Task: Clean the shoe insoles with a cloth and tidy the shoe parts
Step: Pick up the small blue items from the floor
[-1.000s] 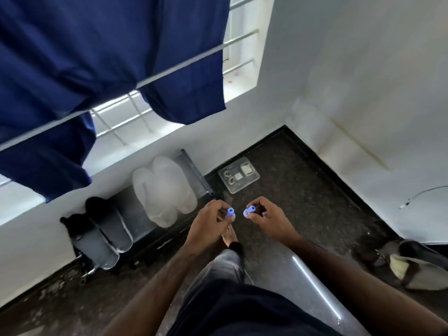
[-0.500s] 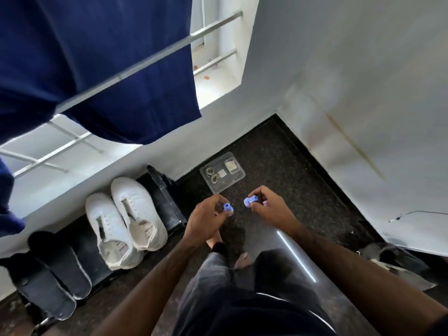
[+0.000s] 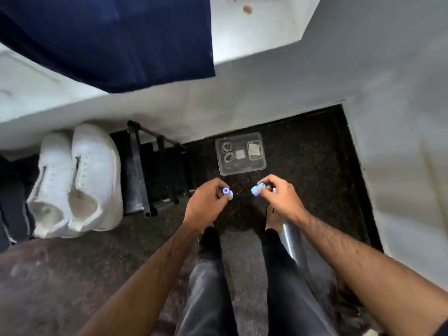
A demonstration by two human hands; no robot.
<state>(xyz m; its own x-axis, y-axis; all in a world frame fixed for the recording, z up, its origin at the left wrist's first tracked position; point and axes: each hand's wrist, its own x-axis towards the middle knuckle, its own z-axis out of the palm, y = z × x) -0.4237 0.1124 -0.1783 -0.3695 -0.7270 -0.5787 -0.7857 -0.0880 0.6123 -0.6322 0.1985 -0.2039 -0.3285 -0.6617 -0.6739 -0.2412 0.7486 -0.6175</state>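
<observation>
A pair of white shoes (image 3: 77, 183) stands side by side at the left of the frame, toes toward the top, on the end of a low black shoe rack (image 3: 143, 175) set against the white wall. Their openings face the bottom of the frame; whether insoles lie inside cannot be told. To the right of the rack, in the centre of the frame, a clear plastic box (image 3: 240, 153) lies flat on the dark speckled floor (image 3: 310, 170), holding a few small pale pieces and rings.

Just below the box, the left hand (image 3: 206, 207) pinches a small blue cap-like piece (image 3: 227, 192) between curled fingertips, and the right hand (image 3: 278, 197) pinches a second small blue piece (image 3: 256, 189) the same way. The two pieces are near each other but apart. Both forearms reach up from the bottom of the frame over legs in dark trousers. Dark blue cloth (image 3: 109, 40) hangs across the upper left.
</observation>
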